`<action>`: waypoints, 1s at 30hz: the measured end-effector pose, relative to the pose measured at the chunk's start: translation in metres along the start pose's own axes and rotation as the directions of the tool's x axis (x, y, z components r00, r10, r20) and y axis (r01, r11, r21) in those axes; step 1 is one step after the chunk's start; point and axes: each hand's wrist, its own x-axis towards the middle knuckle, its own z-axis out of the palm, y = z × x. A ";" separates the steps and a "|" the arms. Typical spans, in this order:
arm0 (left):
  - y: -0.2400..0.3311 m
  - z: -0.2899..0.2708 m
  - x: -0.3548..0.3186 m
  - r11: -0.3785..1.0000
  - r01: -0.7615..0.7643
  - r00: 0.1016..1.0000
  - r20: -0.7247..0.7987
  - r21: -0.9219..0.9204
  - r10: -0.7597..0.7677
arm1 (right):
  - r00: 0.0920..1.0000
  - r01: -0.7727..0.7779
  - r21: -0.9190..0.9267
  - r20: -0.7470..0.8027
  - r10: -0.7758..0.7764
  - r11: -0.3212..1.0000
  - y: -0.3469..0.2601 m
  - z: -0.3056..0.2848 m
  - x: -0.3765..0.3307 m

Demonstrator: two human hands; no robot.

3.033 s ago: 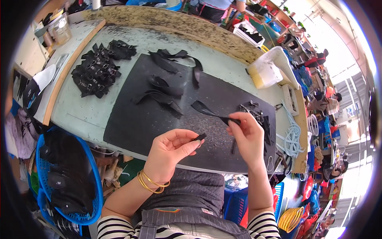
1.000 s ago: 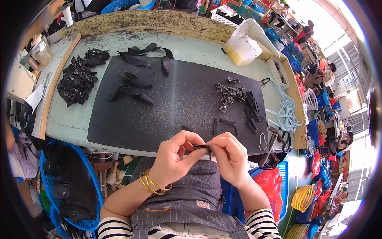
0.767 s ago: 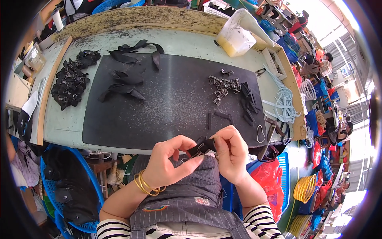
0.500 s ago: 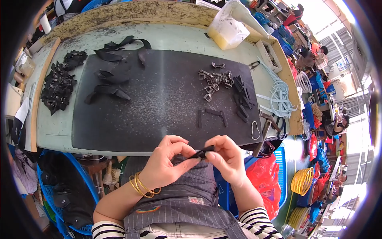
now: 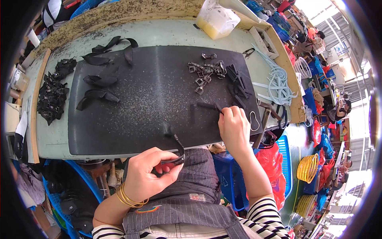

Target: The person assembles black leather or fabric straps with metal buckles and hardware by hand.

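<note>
My left hand (image 5: 149, 175), closed, holds a black strap (image 5: 181, 149) near the front edge of the table. The free end of the strap curves up past my thumb; whether a buckle is on it, I cannot tell. Farther right, my right hand (image 5: 235, 130) reaches over the black mat (image 5: 131, 131), fingertips pinched at a short black strip. Its fingers hide most of that piece. Beside it lies another short black strip (image 5: 206, 105). Beyond my right hand are a heap of metal buckles (image 5: 205, 73) and a pile of short black strips (image 5: 237, 81).
Black strap pieces (image 5: 97, 95) lie on the mat's left side. A heap of black buckled straps (image 5: 52, 91) is farther left. Pale blue cord (image 5: 280, 83) and a metal clamp (image 5: 262, 119) are at the right. A translucent container (image 5: 217, 20) stands at the back.
My hands have parted. The right has moved forward and right to a short strip on the mat; the left has drawn slightly left with the strap. The view has shifted a little.
</note>
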 end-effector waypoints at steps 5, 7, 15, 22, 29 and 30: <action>-0.010 -0.003 -0.006 0.997 -0.030 0.998 -0.055 -0.076 0.026 | 0.859 -0.509 0.526 0.351 0.372 0.681 0.016 -0.008 0.011; -0.016 -0.001 -0.011 0.970 -0.016 0.998 -0.063 -0.244 0.000 | 0.811 -0.570 0.784 0.490 0.320 0.246 0.009 -0.020 0.009; -0.009 -0.013 -0.008 0.784 0.237 0.966 0.053 -0.573 -0.254 | 0.946 0.188 0.802 0.006 -0.323 0.567 -0.082 -0.026 -0.002; -0.001 0.005 -0.007 0.274 0.193 0.824 0.005 -0.942 -0.566 | 0.995 0.097 0.768 -0.062 -0.076 0.633 -0.116 -0.011 -0.033; -0.007 0.001 -0.007 0.536 0.090 0.919 -0.137 -0.839 -0.369 | 0.964 0.264 0.742 -0.214 -0.155 0.616 -0.096 -0.040 -0.011; -0.010 0.002 -0.007 0.607 0.045 0.929 -0.191 -0.794 -0.318 | 0.934 0.356 0.691 -0.279 -0.222 0.629 -0.097 -0.046 -0.006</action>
